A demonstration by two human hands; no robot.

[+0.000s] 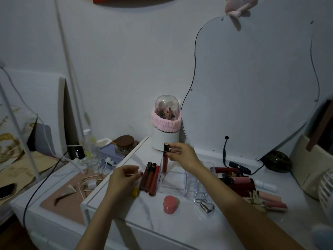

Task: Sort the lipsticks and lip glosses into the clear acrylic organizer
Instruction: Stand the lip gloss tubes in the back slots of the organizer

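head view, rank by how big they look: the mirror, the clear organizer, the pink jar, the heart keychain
1. mirror, by far the largest
2. clear organizer
3. pink jar and heart keychain: they look alike in size, so unranked

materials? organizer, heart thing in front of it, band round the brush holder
Clear compartmented organizer: looks like rigid transparent acrylic; the tabletop shows through and its edges catch light.
Silver heart-shaped charm: probably polished metal or chromed plastic; mirror-like highlights.
Pink fluffy band around the white domed brush holder: soft plush fabric, matte and ribbed.
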